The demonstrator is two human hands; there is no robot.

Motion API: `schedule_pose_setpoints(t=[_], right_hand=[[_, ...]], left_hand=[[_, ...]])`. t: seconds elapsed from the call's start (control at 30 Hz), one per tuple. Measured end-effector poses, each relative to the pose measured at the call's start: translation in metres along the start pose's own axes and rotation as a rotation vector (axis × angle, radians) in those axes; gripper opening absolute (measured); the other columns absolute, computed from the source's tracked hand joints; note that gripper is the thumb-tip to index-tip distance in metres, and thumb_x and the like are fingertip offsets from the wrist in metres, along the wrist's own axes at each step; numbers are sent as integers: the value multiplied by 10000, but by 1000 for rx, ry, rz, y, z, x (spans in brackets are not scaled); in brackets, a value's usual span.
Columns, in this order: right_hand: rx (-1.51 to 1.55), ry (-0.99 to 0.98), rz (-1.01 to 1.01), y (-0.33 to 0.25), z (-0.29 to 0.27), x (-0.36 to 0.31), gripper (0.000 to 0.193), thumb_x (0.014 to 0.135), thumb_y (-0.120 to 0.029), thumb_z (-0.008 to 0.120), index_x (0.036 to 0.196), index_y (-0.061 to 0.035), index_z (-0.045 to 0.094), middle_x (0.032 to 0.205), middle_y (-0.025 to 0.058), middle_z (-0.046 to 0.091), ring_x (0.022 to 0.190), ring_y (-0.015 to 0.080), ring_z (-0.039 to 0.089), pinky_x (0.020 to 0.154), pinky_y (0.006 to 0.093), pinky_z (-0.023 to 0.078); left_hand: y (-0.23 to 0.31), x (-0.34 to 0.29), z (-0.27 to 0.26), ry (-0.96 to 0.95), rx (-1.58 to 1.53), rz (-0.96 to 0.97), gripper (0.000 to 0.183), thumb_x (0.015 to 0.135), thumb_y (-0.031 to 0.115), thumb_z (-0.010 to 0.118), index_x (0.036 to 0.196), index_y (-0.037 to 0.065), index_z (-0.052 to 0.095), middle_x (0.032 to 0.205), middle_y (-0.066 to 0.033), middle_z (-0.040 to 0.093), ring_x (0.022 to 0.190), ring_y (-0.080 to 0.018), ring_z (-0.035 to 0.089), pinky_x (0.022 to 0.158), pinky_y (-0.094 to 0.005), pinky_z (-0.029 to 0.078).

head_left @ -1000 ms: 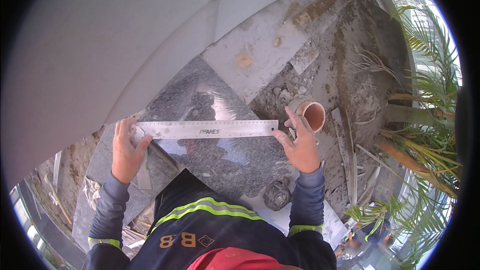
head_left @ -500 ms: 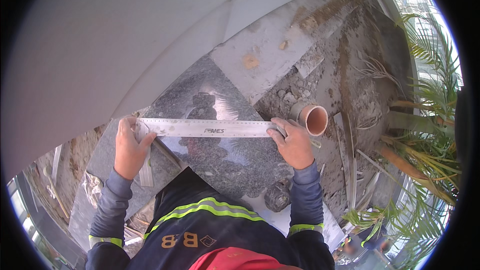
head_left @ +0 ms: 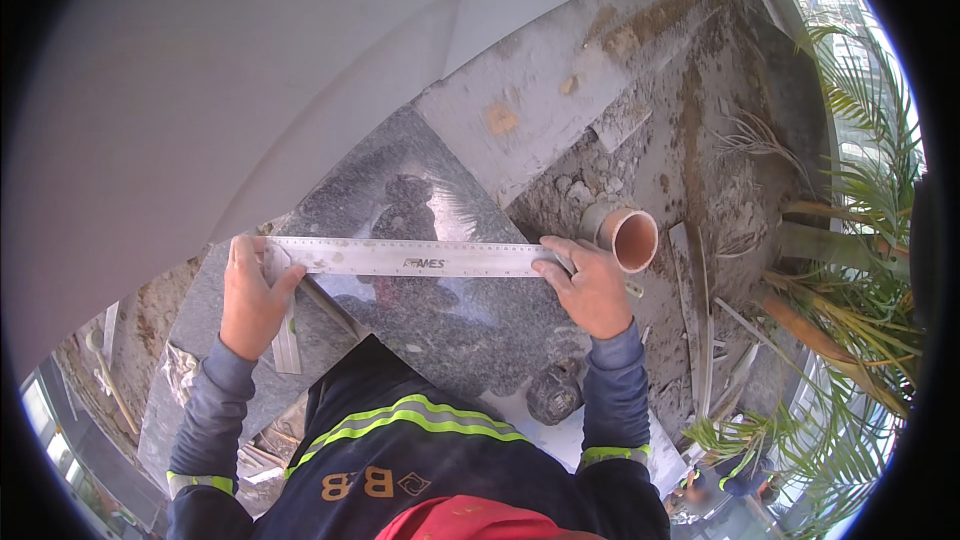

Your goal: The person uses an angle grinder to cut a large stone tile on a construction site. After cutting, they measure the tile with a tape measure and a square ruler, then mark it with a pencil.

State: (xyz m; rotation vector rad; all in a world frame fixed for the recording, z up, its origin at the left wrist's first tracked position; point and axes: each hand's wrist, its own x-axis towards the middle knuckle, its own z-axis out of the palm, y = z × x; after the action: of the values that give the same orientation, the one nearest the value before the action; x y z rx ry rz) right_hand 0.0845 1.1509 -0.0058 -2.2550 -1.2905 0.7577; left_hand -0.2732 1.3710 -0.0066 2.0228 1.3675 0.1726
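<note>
A long silver metal ruler (head_left: 430, 258) lies crosswise in front of me, over a dark grey polished granite slab (head_left: 450, 335). My left hand (head_left: 255, 300) grips its left end, with thumb below and fingers above. Under that hand a second narrow metal strip (head_left: 287, 345) points toward me; how it joins the ruler is hidden. My right hand (head_left: 588, 285) pinches the ruler's right end, thumb at the lower edge. A small greenish end of something (head_left: 634, 289) shows beside the right hand; I cannot make out what it is.
An orange-brown pipe (head_left: 634, 241) stands up right of my right hand. A dark wrapped lump (head_left: 554, 393) sits near my right forearm. A pale curved wall (head_left: 250, 70) fills the upper left. Rubble (head_left: 590, 180), loose strips (head_left: 693, 310) and palm fronds (head_left: 860, 170) lie to the right.
My left hand has shifted slightly left, and the ruler has slid a little left with it. My right hand keeps nearly the same place at the ruler's right end.
</note>
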Motion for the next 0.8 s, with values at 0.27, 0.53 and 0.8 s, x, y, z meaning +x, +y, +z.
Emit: schedule_pose_setpoints(t=[0.27, 0.53, 0.8], right_hand=[[-56, 27, 6, -2, -2, -1, 361, 875, -247, 817, 1125, 3, 745, 953, 217, 719, 844, 398, 701, 752, 452, 546], [-4, 26, 25, -1, 1, -1, 371, 871, -236, 821, 1136, 9, 735, 970, 222, 719, 876, 399, 702, 770, 448, 551], [-26, 189, 87, -30, -28, -17, 461, 867, -156, 824, 1260, 22, 663, 1044, 182, 692, 871, 345, 692, 746, 404, 544]], left_hand=[[4, 2, -1, -13, -22, -36, 444, 815, 91, 839, 1091, -49, 521, 1007, -220, 602, 894, -363, 634, 801, -438, 510], [4, 2, -2, -14, -13, -16, 452, 817, 93, 836, 1097, -51, 512, 1010, -235, 601, 891, -379, 632, 810, -445, 511], [2, 3, -2, -42, -7, -9, 493, 821, 95, 833, 1139, -64, 492, 1089, -275, 615, 991, -425, 645, 852, -462, 511]])
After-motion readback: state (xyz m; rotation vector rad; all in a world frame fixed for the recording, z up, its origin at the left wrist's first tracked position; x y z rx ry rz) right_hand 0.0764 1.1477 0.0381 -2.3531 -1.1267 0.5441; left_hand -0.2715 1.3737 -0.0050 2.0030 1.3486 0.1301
